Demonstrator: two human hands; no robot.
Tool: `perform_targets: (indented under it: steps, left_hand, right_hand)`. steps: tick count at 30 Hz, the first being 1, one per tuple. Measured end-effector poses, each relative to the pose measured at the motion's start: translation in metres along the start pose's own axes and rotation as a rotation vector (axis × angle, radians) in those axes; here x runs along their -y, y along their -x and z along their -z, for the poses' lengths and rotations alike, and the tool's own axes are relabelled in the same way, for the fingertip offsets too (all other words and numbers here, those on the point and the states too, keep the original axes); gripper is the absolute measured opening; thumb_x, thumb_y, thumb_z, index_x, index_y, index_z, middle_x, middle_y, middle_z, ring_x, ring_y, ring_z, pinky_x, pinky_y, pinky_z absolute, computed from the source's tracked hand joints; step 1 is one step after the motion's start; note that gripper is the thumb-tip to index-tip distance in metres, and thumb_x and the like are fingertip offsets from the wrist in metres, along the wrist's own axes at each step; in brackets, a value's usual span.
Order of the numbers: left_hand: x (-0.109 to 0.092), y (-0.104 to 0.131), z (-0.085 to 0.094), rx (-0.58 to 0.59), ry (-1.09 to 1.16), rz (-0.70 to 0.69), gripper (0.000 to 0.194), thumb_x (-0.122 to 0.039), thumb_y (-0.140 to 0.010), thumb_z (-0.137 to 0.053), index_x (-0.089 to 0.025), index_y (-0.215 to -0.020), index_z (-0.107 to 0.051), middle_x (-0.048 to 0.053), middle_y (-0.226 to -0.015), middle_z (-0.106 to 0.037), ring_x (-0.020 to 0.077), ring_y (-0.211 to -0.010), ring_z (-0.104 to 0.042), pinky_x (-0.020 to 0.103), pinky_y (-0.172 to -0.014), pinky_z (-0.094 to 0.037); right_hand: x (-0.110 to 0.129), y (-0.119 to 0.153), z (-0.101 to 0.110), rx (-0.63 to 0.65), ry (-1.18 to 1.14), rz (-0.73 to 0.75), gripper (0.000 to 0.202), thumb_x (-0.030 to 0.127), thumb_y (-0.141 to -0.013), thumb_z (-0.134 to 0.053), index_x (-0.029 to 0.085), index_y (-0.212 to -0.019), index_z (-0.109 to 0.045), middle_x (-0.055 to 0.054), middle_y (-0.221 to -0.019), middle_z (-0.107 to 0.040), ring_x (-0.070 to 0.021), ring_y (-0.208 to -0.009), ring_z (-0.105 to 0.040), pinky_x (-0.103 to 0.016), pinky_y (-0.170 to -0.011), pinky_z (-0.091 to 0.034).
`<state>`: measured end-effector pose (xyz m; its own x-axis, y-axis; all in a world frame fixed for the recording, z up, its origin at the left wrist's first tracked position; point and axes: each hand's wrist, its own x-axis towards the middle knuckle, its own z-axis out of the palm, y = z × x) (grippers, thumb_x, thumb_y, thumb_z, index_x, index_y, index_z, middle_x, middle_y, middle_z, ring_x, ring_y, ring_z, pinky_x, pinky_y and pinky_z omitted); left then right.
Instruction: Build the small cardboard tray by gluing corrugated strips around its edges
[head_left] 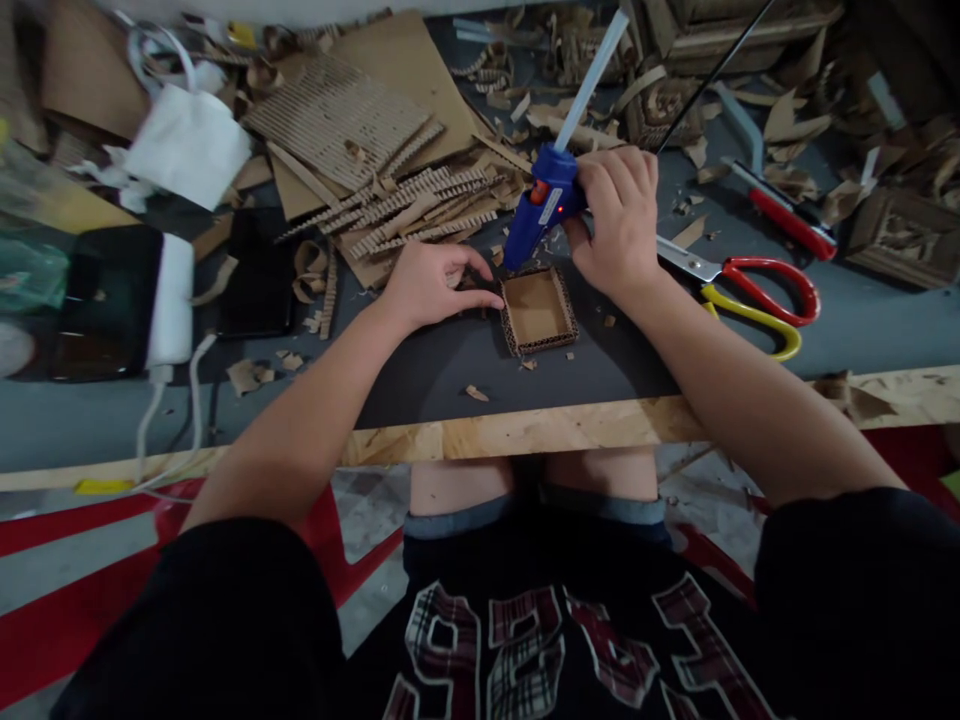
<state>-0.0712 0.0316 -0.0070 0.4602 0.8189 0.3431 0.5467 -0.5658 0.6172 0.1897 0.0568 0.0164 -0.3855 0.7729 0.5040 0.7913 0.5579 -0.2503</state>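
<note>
My right hand (619, 215) is wrapped round the handle of a blue hot glue gun (546, 200). A clear glue stick (592, 80) juts from its back, a small red light shows on its side, and its nozzle points down at the far left corner of a small square cardboard box (541, 308). That box lies on the table, with low walls of corrugated strip. At its left wall is my left hand (439, 285), thumb and forefinger curved with a gap between them. The thumb tip appears to touch the wall; the other fingers are partly hidden.
Red-and-yellow-handled scissors (750, 290) and a red utility knife (791, 222) lie to the right. Corrugated strips (420, 215) and cardboard sheets (405, 90) pile up behind my left hand. A black phone (255, 270) and a white charger with cable (171, 300) are at left.
</note>
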Motion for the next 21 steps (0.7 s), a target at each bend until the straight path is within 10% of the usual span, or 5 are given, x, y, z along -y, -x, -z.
perform_targets:
  steps: [9,21]
  left_hand:
    - [-0.001,0.003,0.001,0.043,-0.009,0.012,0.061,-0.078,-0.071,-0.074,-0.019,-0.085,-0.074,-0.008,-0.044,-0.034,0.0108,-0.048,-0.042,0.026,-0.056,-0.034]
    - [-0.014,0.002,0.006,0.111,-0.056,0.090,0.050,-0.063,-0.075,-0.080,-0.017,-0.094,-0.079,-0.008,-0.047,-0.037,0.0103,-0.051,-0.043,0.024,-0.061,-0.035]
  right_hand:
    - [-0.011,0.004,-0.002,-0.049,-0.028,-0.010,0.035,0.057,-0.091,-0.053,0.032,-0.115,-0.059,-0.009,-0.123,-0.068,-0.0365,-0.115,-0.056,-0.065,-0.104,-0.044]
    - [-0.022,0.007,-0.010,-0.212,-0.016,0.083,0.027,0.046,-0.089,-0.055,0.033,-0.112,-0.058,-0.008,-0.116,-0.070,-0.0367,-0.108,-0.061,-0.060,-0.092,-0.046]
